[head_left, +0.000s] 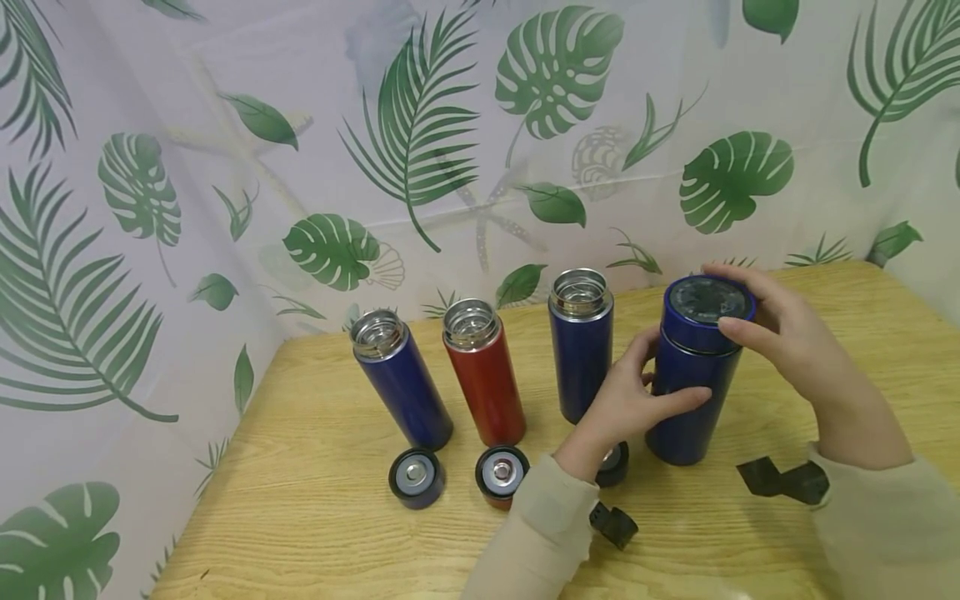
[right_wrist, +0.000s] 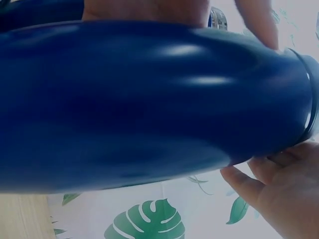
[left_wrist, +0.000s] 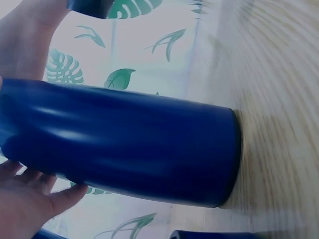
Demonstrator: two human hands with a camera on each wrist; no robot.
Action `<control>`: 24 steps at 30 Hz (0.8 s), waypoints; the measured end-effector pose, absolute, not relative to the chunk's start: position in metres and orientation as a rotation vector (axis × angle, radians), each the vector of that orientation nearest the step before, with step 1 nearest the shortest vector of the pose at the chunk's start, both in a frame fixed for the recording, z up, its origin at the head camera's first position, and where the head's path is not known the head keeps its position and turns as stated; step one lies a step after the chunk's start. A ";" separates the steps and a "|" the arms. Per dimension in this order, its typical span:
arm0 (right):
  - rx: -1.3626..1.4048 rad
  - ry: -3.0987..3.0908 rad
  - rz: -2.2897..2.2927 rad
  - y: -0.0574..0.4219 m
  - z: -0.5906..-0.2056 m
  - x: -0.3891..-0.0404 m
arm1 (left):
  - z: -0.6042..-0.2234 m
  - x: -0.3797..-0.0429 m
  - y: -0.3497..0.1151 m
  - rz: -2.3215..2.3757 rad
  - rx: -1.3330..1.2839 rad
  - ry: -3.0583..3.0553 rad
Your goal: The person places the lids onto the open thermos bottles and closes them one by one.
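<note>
Yellow, streaky wood makes the table [head_left: 315, 533] under a smooth, tall blue bottle [head_left: 686, 429], and your left hand [head_left: 626, 400] wraps its round side while your right hand [head_left: 787, 333] grips its lid [head_left: 690, 335], which has a dark, shiny top [head_left: 705, 298]. Beside it stand three open bottles [head_left: 405, 392], two blue and one red, with silvery metal necks [head_left: 579, 310], and round lids [head_left: 415, 477] lie in front.

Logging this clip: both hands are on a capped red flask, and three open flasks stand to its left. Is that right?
Not quite: the head view shows that the capped flask is blue, not red. The left hand and right hand are both on it, and three open flasks stand to its left.
</note>
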State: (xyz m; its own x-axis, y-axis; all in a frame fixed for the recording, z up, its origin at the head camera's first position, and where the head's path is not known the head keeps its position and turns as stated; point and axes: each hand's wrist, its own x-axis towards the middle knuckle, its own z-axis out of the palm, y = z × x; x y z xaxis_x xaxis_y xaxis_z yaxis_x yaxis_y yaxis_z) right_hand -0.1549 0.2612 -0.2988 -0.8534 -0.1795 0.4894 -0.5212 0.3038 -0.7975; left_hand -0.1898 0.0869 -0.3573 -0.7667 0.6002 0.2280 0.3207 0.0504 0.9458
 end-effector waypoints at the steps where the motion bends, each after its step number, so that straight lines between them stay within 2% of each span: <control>1: 0.662 -2.244 1.617 0.262 -0.299 -0.155 | -0.357 -0.191 0.086 1.786 0.942 2.070; 6: 0.760 -2.112 1.809 0.265 -0.300 -0.156 | -0.357 -0.193 0.085 1.810 0.907 1.999; 16: 0.779 -2.052 1.892 0.265 -0.300 -0.156 | -0.359 -0.193 0.086 1.885 0.893 1.981; 24: 0.601 -2.252 1.602 0.263 -0.298 -0.153 | -0.360 -0.192 0.087 1.931 0.884 1.966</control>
